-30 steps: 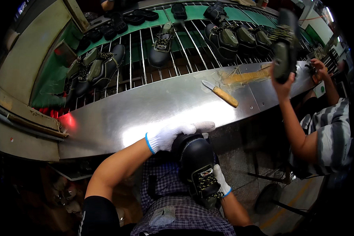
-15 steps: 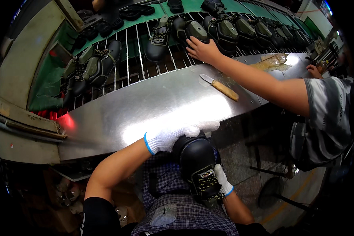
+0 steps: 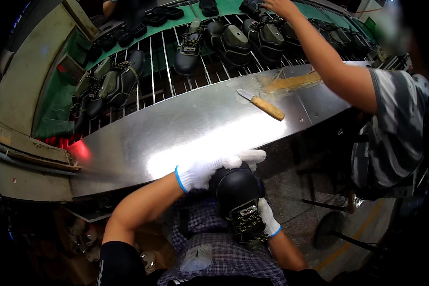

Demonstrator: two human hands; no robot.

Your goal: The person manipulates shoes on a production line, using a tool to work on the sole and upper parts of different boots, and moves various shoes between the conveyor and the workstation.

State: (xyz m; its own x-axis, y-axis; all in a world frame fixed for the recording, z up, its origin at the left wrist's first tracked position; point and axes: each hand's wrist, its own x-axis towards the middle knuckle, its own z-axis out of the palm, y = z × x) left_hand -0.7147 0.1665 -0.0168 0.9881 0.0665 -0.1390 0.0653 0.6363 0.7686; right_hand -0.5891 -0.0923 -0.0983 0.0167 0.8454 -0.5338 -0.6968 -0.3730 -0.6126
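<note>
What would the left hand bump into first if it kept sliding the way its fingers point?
Probably nothing close: the left hand lies over the black shoe's toe, fingers pointing right along the steel table edge, where the way looks free, though depth is unclear.

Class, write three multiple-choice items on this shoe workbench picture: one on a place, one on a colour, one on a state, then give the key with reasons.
1. Where does the wooden-handled knife lie?
A. on the metal bench top
B. on the wire rack
C. in the person's lap

2. What colour are the gloves on the person's hands?
A. black
B. white with blue cuffs
C. green

3. How is the black shoe held?
A. by no hand
B. by the co-worker
C. by both gloved hands

Key:
1 A, it rests on the shiny metal bench top, apart from any hand.
2 B, both the left hand and the right hand wear white gloves with blue cuffs.
3 C, the left hand covers its toe and the right steadies its side.
</note>
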